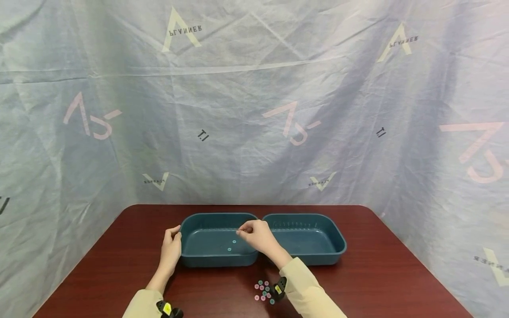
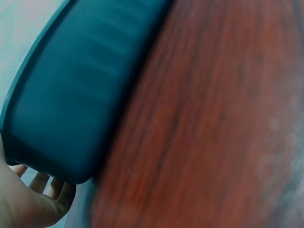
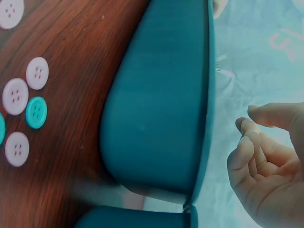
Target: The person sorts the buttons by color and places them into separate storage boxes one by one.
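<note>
My left hand (image 1: 171, 251) holds the left end of a dark teal plastic tray (image 1: 208, 261). In the left wrist view its fingers (image 2: 56, 187) curl at the end of the tray wall (image 2: 80, 99). My right hand (image 1: 256, 236) hovers over the right part of that tray, thumb and index finger brought close together. In the right wrist view the right hand (image 3: 273, 164) has its other fingers curled; whether a button sits between the fingertips is unclear. Two small teal buttons, one nearer the hand (image 1: 234, 241) and one nearer the front (image 1: 229, 249), lie on the tray floor.
A second teal tray (image 1: 318, 259) stands close on the right. Several loose pink and teal buttons, including a teal one (image 3: 36, 112), lie on the brown table (image 1: 214, 291) in front, near the right wrist. A pale printed cloth (image 1: 238, 110) hangs around the table.
</note>
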Demonstrator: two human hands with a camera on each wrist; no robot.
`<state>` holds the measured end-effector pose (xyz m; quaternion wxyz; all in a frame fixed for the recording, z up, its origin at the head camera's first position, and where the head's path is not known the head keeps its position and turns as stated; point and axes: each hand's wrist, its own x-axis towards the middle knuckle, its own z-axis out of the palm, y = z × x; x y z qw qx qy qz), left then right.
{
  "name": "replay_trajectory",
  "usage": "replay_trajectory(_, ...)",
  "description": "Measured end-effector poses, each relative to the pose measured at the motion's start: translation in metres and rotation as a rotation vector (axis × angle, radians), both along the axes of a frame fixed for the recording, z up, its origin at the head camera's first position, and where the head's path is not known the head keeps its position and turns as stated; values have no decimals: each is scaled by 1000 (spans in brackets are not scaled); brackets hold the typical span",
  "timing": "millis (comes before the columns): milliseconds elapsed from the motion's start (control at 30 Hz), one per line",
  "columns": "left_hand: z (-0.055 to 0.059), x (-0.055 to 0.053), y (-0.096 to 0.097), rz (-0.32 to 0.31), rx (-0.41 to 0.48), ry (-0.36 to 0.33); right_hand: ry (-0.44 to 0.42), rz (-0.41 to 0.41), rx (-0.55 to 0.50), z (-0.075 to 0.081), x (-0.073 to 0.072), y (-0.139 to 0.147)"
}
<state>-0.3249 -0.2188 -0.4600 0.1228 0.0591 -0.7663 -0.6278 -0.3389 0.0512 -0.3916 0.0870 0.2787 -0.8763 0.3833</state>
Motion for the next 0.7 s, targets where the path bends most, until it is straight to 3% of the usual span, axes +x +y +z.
replay_trajectory(467, 0, 2, 1, -2, 13, -3, -29, 33, 21, 5, 28, 27)
replay_trajectory(700, 2, 1, 2, 18, 19, -5, 7, 43, 36, 3, 40, 42)
